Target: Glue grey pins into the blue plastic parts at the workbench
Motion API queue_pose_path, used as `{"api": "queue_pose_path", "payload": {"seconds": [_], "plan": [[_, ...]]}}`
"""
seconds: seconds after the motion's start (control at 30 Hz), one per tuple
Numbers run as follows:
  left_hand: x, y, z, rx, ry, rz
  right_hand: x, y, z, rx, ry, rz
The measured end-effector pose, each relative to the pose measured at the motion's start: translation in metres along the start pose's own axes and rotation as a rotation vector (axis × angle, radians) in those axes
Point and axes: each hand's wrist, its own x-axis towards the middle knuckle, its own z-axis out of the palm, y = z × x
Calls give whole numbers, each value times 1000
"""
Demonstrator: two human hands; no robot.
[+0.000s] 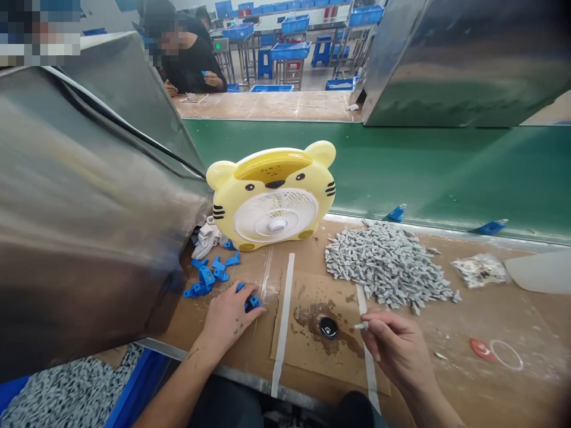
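Observation:
My right hand (395,345) pinches a small pale grey plastic piece (361,326) between thumb and fingertips, over the right side of a stained cardboard sheet (307,351). On the left, my left hand (232,315) has its fingers curled round a blue plastic part (254,301); more blue shows by the fingertips, partly hidden. Several similar blue parts (206,276) lie just beyond that hand. Between the hands, a small round black cap-like object (329,327) holding dark liquid sits on the wet cardboard. A heap of small grey pieces (388,261) lies beyond my right hand.
A yellow animal-faced fan (274,196) stands behind the cardboard. Metal housings (89,196) rise at left and back right. A green belt (446,166) crosses behind, with two blue parts (492,227) at its edge. A co-worker (190,56) sits across. A bag (479,270) lies right.

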Motion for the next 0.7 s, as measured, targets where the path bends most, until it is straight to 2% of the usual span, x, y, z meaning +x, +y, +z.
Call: {"api": "queue_pose_path", "payload": {"seconds": [0.13, 0.27, 0.4, 0.5, 0.63, 0.7], "plan": [[-6, -18, -7, -135, -5, 49, -1, -3, -2, -3, -58, 71], [6, -27, -17, -234, -106, 265, -1, -10, -2, -150, -177, 86], [15, -26, -19, -320, -142, 390, -2, -21, -2, -323, -193, 44], [8, -21, -13, -544, -151, 325, -2, -31, -4, -560, -264, -27], [-5, -7, 3, -1046, -219, 164, 0, -42, -3, -935, -418, -187], [-7, 4, 12, -1146, -225, 137, 2, -44, 2, -1029, -491, -251]]}}
